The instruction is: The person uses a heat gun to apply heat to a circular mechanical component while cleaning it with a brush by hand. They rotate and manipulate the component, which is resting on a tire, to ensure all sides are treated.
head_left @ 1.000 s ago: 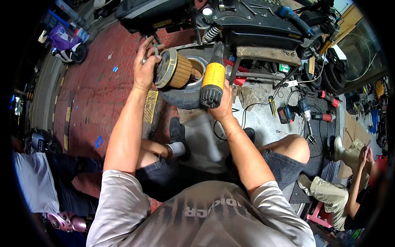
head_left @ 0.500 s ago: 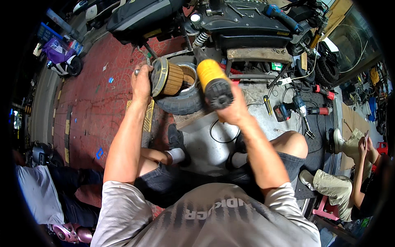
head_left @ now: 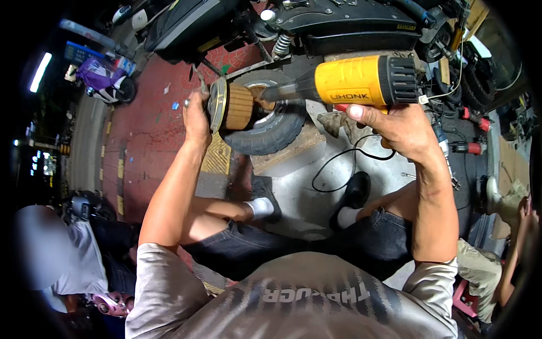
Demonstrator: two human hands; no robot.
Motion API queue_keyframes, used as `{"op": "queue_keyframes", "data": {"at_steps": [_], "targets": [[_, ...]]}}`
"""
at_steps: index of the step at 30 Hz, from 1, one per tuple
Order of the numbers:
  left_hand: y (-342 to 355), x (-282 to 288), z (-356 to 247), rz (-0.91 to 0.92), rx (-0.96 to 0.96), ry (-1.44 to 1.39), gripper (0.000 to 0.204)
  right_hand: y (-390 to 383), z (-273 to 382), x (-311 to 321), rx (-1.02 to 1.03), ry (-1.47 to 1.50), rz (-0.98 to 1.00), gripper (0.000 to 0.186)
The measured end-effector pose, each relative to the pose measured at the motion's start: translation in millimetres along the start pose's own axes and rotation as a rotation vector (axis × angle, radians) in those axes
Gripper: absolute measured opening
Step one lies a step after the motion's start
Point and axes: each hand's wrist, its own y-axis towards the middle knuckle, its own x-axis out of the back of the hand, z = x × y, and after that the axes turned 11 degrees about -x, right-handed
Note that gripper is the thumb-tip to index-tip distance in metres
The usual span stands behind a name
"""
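Much red paving (head_left: 149, 147), grey floor (head_left: 296, 203); left hand (head_left: 196, 118) grips stator (head_left: 239, 107), right hand (head_left: 407, 131) heat gun (head_left: 353, 80).

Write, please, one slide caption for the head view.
Left hand holds ribbed brown cylinder; right hand points yellow heat gun toward it.

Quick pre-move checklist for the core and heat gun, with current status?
1. Core held: ok, left hand has it from the flange side.
2. Heat gun held: ok, right hand grips it below the body.
3. Left hand out of the nozzle's line: ok, the core lies between them.
4. Wheel steady: cannot tell, its underside is hidden.
5. Cord clear of feet: not ok, I'd say; it loops loosely on the floor close to the right shoe.
6. Gun blowing hot: cannot tell, heat doesn't show.
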Motion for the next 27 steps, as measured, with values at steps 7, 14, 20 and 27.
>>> {"op": "queue_keyframes", "data": {"at_steps": [7,14,20,27], "targets": [[-8.1,-3.1,-14.1,-0.081,0.113,0.018,0.036,13.4,-10.4,7.6,0.169,0.119,0.031,0.038],[-24.8,-26.2,-34.2,-0.017,0.125,0.066,0.035,28.7,-20.1,18.0,0.246,0.152,0.017,0.040],[-24.4,-29.3,-37.5,-0.007,0.125,0.047,0.033,33.9,-25.3,18.5,0.160,0.061,-0.029,0.045],[-28.0,-31.6,-43.8,0.005,0.152,0.040,0.034,32.5,-25.9,15.5,0.054,-0.011,-0.044,0.050]]}}
